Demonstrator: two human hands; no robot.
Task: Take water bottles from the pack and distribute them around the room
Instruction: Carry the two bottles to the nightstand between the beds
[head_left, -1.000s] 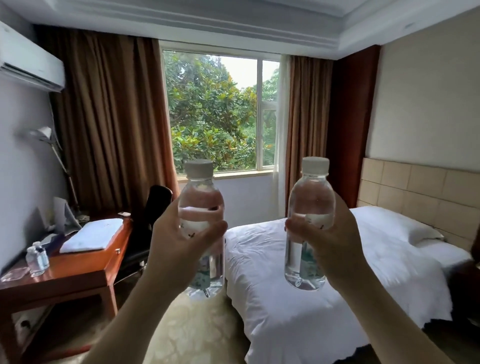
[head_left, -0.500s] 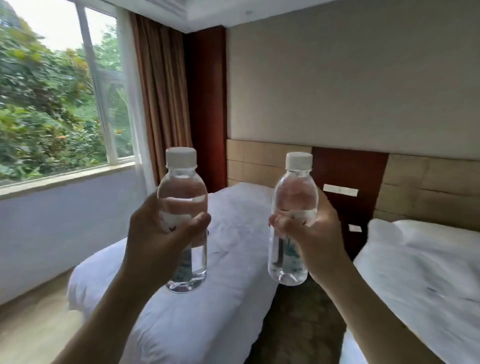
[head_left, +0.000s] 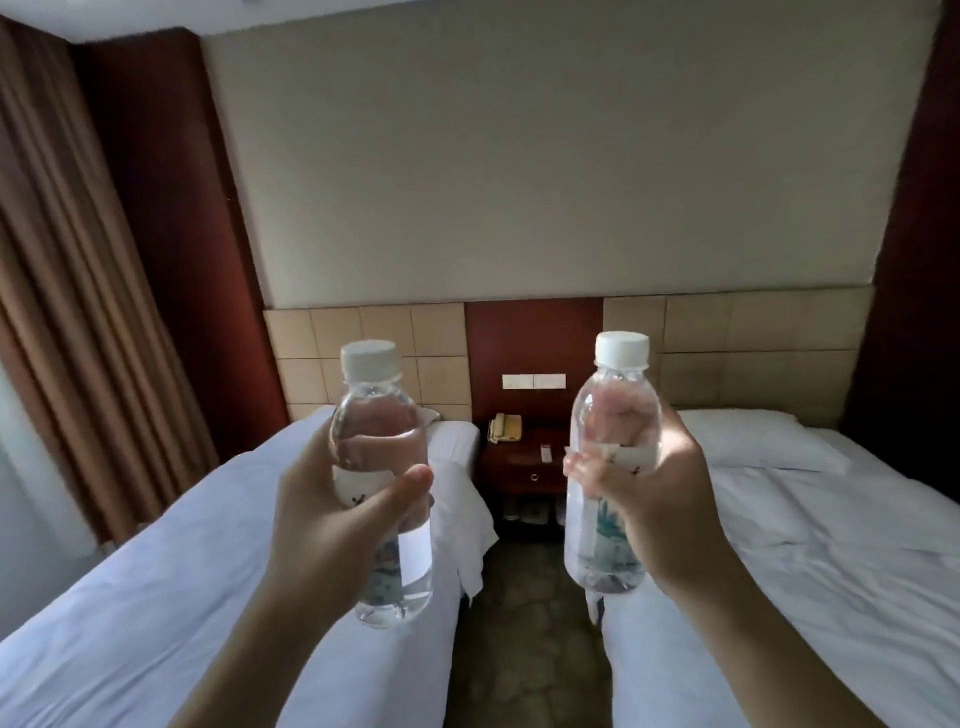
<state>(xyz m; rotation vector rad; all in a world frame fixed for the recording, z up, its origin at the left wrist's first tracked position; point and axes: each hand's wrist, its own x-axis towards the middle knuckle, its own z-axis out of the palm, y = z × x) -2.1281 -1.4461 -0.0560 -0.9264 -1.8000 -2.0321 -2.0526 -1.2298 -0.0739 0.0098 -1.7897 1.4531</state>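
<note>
Head view, left grip: the left hand (head_left: 337, 525) is wrapped round the middle of the left bottle (head_left: 382, 483), thumb across the label, cap above the fist, base hanging below it.
Head view, right grip: the right hand (head_left: 660, 499) is closed on the right bottle (head_left: 613, 467), fingertips (head_left: 576, 462) showing on its near side.
Beyond the grips: nightstand (head_left: 524, 460) between two beds, carrying a phone (head_left: 505, 427) and a small remote (head_left: 544, 453).
Risk, crowding: setting a bottle down there, I'd guess it could knock the phone.
Risk, slip: smooth plastic held one-handed; a loosened squeeze would likely drop it to the floor.
Risk, bedding: stood on the soft sheet (head_left: 156, 597), a bottle would probably topple.
</note>
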